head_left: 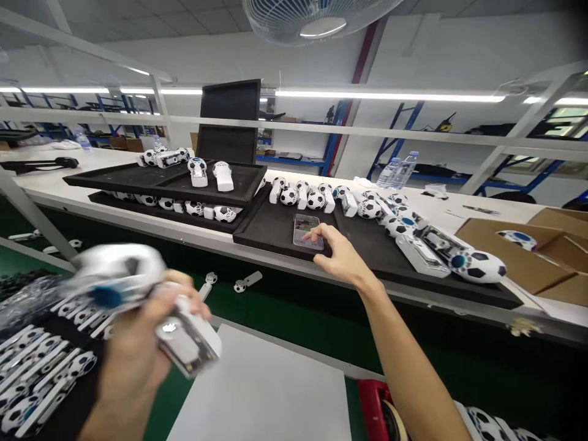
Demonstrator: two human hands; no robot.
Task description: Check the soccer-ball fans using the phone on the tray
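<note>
My left hand (142,343) grips a white device with a soccer-ball head (122,272), smeared by motion. Its handle (188,337) points to the lower right, with an open compartment showing metal contacts. My right hand (337,251) reaches forward, fingers bent and thumb apart, with a fingertip at the screen of a phone (301,229). The phone lies flat on a black tray (275,223). Behind and to the right of the phone, several similar soccer-ball devices (315,199) lie on that tray.
Stacked black trays (160,177) with more devices stand at the left. An open cardboard box (542,245) is at the right, with water bottles (404,171) behind. Below lie a white board (266,392), a red tape dispenser (374,407) and rows of devices (41,367). A fan (321,21) hangs overhead.
</note>
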